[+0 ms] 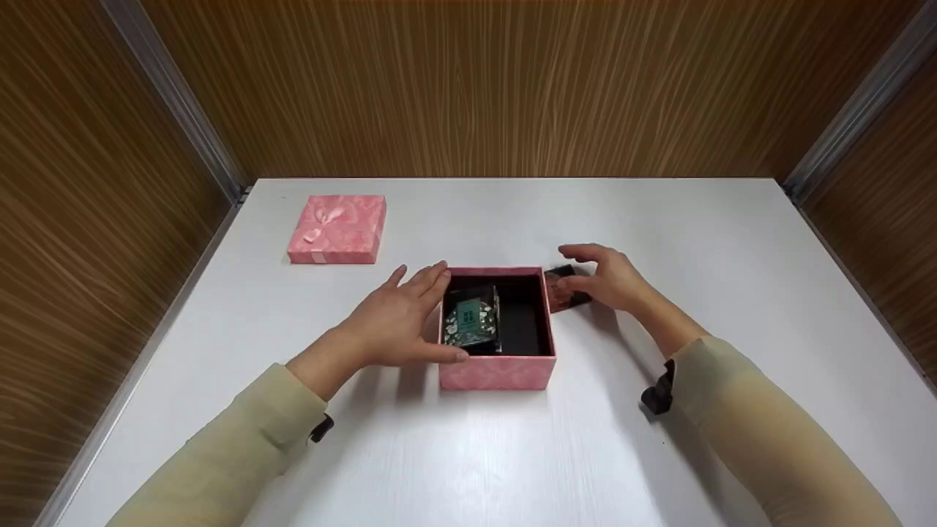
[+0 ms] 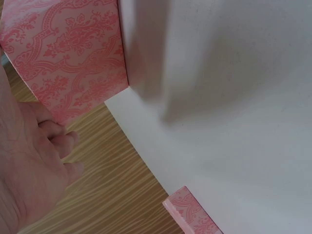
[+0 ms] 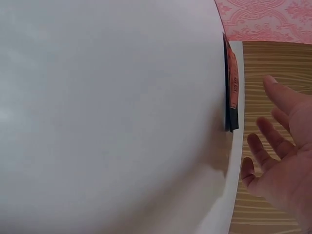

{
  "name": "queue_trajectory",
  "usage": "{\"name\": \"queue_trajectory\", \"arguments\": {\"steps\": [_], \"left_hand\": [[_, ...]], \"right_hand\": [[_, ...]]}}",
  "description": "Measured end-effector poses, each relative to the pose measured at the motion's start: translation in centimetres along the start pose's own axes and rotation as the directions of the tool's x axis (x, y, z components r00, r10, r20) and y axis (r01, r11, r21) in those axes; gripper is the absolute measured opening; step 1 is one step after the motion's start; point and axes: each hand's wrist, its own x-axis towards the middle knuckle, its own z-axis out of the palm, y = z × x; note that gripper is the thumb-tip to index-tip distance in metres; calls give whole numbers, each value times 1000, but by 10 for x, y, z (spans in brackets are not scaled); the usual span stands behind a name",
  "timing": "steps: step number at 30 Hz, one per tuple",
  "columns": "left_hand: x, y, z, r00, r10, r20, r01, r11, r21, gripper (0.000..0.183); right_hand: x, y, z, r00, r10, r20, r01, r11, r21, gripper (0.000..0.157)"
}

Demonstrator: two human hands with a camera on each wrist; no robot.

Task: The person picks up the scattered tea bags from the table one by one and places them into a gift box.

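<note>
A pink patterned box (image 1: 498,373) stands lidless on the table, its inside black. Within it, on the left, lies a dark green flowered packet (image 1: 470,316) with a teal label. My left hand (image 1: 395,322) spans the box's left side, fingers extended at the back left corner and thumb along the front rim. In the left wrist view, fingertips touch the box wall (image 2: 73,58). Against the box's right side lies a flat black-and-reddish packet (image 1: 558,298). Over it hovers my right hand (image 1: 611,282), thumb and fingers spread; the right wrist view shows them apart from the packet (image 3: 233,83).
A pink lid (image 1: 340,230) with a ribbon bow rests at the back left of the white table (image 1: 483,446). Wood-grain panels (image 1: 468,88) enclose the table at the back and both sides.
</note>
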Motion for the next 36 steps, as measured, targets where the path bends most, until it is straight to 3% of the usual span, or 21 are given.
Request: {"name": "queue_trajectory", "arguments": {"steps": [14, 21, 36], "left_hand": [[2, 1, 1, 1000, 3, 4, -3, 1000, 9, 130], [2, 0, 1, 1000, -5, 9, 5, 1000, 4, 129], [0, -1, 1, 1000, -10, 10, 10, 1000, -4, 130]], "right_hand": [[5, 2, 13, 996, -14, 83, 18, 998, -55, 59], [5, 5, 13, 995, -64, 70, 73, 990, -125, 59], [-7, 15, -9, 997, 61, 52, -54, 991, -121, 48]]}}
